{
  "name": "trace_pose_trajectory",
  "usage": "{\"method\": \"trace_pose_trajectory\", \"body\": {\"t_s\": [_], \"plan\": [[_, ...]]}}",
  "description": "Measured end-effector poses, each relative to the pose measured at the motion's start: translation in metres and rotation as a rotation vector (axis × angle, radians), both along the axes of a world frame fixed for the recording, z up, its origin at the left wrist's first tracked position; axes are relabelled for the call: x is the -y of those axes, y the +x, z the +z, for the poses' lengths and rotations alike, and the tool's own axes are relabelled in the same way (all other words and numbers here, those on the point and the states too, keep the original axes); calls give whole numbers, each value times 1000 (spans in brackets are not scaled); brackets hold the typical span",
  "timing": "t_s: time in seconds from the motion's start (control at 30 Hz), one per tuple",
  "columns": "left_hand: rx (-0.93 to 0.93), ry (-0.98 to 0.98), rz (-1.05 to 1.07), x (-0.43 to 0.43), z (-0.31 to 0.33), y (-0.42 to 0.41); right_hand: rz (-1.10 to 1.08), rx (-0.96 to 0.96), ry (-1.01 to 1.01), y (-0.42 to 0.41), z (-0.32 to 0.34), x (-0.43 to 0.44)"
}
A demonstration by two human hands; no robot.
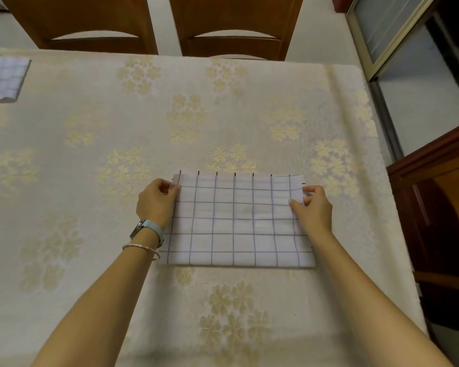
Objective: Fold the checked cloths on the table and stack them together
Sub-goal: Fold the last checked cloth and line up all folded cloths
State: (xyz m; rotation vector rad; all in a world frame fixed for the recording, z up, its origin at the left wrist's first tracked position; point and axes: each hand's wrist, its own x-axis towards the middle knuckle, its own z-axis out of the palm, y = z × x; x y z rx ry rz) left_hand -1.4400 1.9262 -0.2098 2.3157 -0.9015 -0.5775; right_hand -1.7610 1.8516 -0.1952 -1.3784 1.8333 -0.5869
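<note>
A white cloth with a dark grid pattern [236,223] lies folded in a rectangle on the table, right of centre. My left hand [157,202] pinches its far left corner. My right hand [312,205] pinches the far right corner, thumb on top of the fabric. Both far corners are lifted slightly off the table. At the far left edge of the view lies a second checked cloth [2,78], partly cut off, well away from both hands.
The table [90,154] carries a cream tablecloth with gold flower patterns. Two wooden chairs [233,27] stand at its far side. Dark wooden furniture [440,221] stands to the right, beyond the table's right edge. I wear a watch and a bracelet on my left wrist.
</note>
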Motion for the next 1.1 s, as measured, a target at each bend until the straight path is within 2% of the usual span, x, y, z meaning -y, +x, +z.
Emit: {"method": "trace_pose_trajectory", "body": {"t_s": [0.37, 0.5, 0.57, 0.67, 0.73, 0.8, 0.9, 1.1], "plan": [[118, 27, 56, 19, 0, -14, -35, -29, -16, -3, -8, 2], [158, -35, 59, 17, 1, -19, -12, -103, -64, 1, -4, 1], [277, -134, -29, 9, 5, -28, 7, -218, -183, 4, 0, -4], [369, -274, -381, -17, 4, -59, 121, -324, -403, 14, 7, -24], [411, -224, -651, -36, -6, -81, 315, -337, -430, 27, 1, -44], [488, -89, -829, -49, -22, -97, 562, -412, -395, 40, -13, -62], [504, 78, -847, -50, -38, -103, 749, -492, -251, 53, -34, -74], [525, 136, -834, -46, -44, -99, 758, -602, -222, 55, -50, -67]]}}
